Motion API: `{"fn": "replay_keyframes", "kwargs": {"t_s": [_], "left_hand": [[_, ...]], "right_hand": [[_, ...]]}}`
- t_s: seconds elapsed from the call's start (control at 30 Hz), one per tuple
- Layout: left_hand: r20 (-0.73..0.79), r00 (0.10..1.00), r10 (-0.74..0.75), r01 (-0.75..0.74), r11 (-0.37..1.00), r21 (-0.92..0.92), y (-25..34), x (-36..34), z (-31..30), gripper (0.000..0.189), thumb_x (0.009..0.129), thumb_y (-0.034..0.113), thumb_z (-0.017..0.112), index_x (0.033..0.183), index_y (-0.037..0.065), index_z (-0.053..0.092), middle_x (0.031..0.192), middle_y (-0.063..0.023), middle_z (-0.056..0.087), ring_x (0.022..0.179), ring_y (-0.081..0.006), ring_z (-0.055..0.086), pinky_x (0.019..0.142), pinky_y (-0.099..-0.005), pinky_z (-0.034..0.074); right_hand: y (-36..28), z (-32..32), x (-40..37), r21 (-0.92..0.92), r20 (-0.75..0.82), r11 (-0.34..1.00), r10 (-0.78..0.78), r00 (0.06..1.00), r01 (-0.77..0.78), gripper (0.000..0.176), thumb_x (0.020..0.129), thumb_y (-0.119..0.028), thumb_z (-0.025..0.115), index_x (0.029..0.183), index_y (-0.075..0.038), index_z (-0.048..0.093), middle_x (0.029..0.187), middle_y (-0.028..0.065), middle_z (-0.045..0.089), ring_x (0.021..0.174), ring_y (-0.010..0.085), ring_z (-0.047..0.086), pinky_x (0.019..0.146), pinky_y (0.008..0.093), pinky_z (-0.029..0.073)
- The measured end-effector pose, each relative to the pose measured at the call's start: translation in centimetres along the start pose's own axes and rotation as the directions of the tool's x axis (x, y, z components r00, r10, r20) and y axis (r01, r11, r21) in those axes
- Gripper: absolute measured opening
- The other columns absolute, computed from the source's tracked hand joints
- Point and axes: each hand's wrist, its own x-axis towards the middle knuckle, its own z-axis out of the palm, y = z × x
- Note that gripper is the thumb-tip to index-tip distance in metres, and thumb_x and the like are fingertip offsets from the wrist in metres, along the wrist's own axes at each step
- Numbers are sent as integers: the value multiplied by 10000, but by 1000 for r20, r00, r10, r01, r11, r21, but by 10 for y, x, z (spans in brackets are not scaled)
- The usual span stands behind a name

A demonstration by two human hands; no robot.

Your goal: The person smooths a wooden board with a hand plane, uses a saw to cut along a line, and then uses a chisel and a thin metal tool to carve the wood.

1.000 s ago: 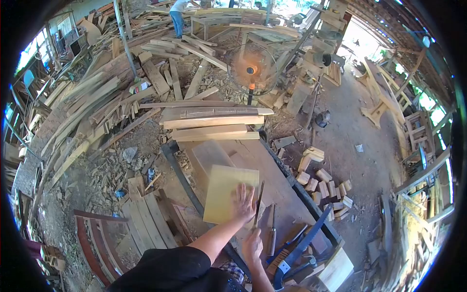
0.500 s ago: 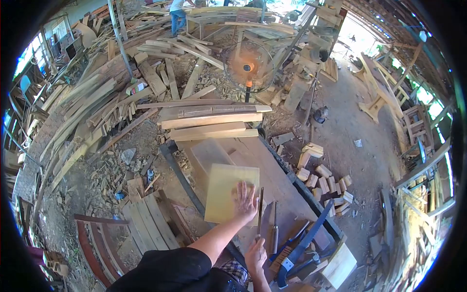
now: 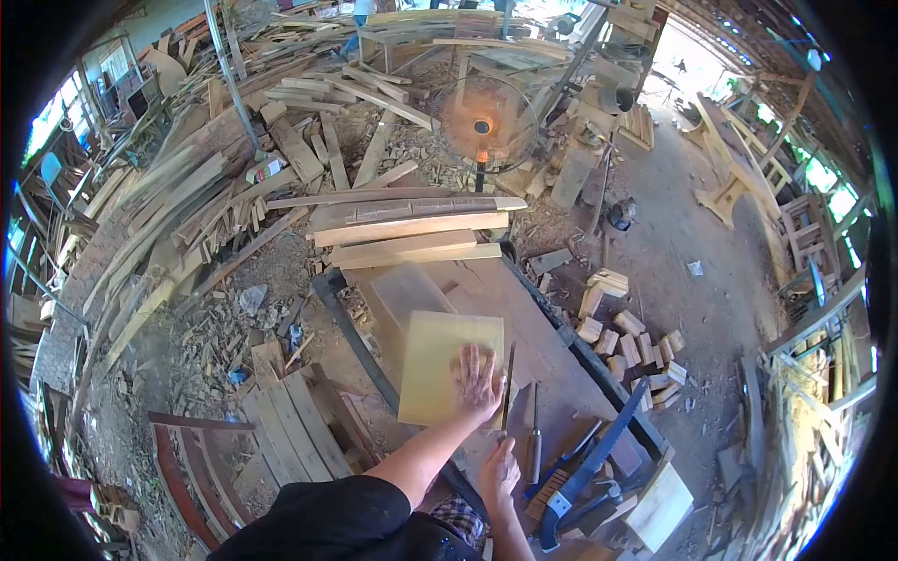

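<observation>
My left hand (image 3: 478, 385) lies flat on a pale square board (image 3: 438, 360), fingers stretched out and slightly spread near its right edge. My right hand (image 3: 500, 474) is closed round the near end of a long, thin, dark file (image 3: 508, 383). The blade runs along the board's right edge; whether it touches is hard to tell. Beside it on the workbench (image 3: 552, 374) lies a second thin tool with a grey handle (image 3: 535, 456). Farther right are a handsaw (image 3: 599, 460), a brush (image 3: 546, 496) and a hammer (image 3: 599, 496).
Planks (image 3: 412, 234) lie across the bench's far end, with a fan (image 3: 483, 127) standing beyond. Wood blocks (image 3: 631, 346) are heaped on the floor at right. Slatted wooden pieces (image 3: 295, 430) stand at left. Another person (image 3: 361, 21) is in the far background.
The file and my right hand have shifted slightly forward along the board's edge. My left hand stays flat on the board. The view has tilted a little, and the distant person has moved.
</observation>
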Motion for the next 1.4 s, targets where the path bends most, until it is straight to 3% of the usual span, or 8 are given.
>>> {"fn": "replay_keyframes", "kwargs": {"t_s": [0.3, 0.47, 0.67, 0.77, 0.93, 1.03, 1.2, 1.4], "left_hand": [[11, 1000, 5, -5, 1000, 8, 0, 1, -1, 674, 928, 454, 471, 1502, 159, 278, 1570, -225, 94, 1458, -404, 65, 1119, -625, 49], [35, 999, -11, 10, 999, 34, 2, 1, -3, 667, 930, 452, 466, 1501, 160, 282, 1571, -222, 93, 1461, -397, 55, 1126, -617, 39], [8, 1000, 8, -8, 999, 37, 1, 0, -1, 659, 935, 455, 457, 1501, 166, 284, 1576, -211, 87, 1462, -394, 47, 1131, -607, 44], [26, 1000, -4, 4, 1000, 30, 2, 0, -2, 656, 939, 456, 451, 1501, 164, 283, 1577, -210, 81, 1463, -391, 41, 1130, -610, 50], [20, 1000, 5, -6, 999, 51, 2, 7, -4, 642, 945, 445, 441, 1501, 165, 284, 1574, -215, 106, 1461, -393, 69, 1130, -614, 64], [-1, 1000, 18, -18, 989, 146, 2, 1, -1, 603, 961, 421, 405, 1496, 162, 297, 1568, -217, 138, 1460, -380, 109, 1134, -598, 92], [55, 998, 22, -28, 992, 127, 2, 2, 2, 573, 971, 420, 385, 1479, 159, 331, 1561, -214, 166, 1459, -366, 118, 1131, -590, 99], [-41, 996, 80, -71, 979, 191, 0, 6, 2, 636, 929, 484, 463, 1466, 158, 364, 1539, -223, 222, 1440, -389, 169, 1102, -601, 144]], "right_hand": [[2, -5, -18, 28, 56, 999, 33, 998, -35, 203, 948, -210, 479, 1023, -35, 406, 689, 231, 634, 650, 431, 635, 597, 541, 485], [-3, 4, 19, -4, -26, 1000, -28, 999, 28, 211, 950, -211, 480, 1028, -34, 396, 682, 231, 628, 648, 432, 634, 592, 551, 482], [6, 0, -27, 52, 14, 998, -22, 1000, 21, 209, 946, -203, 485, 1028, -34, 393, 693, 232, 627, 660, 425, 637, 605, 541, 486], [-3, 8, 12, 50, -37, 997, -53, 998, 55, 229, 943, -214, 489, 1039, -33, 385, 701, 235, 629, 668, 430, 638, 618, 550, 484], [4, -3, -7, 23, 101, 998, 48, 994, -51, 194, 970, -215, 463, 1034, -40, 411, 718, 255, 629, 684, 437, 629, 626, 551, 480], [40, -1, -69, 38, 70, 999, 30, 997, -32, 227, 948, -237, 500, 1050, -44, 436, 663, 230, 622, 602, 427, 620, 550, 548, 470], [49, -8, -74, 150, 48, 963, 221, 974, -225, 180, 981, -241, 463, 983, -66, 426, 688, 227, 624, 669, 417, 636, 577, 536, 481], [17, -5, -39, 126, -38, 988, 95, 995, -90, 156, 974, -221, 479, 950, -71, 445, 708, 182, 634, 665, 375, 652, 583, 501, 505]]}}
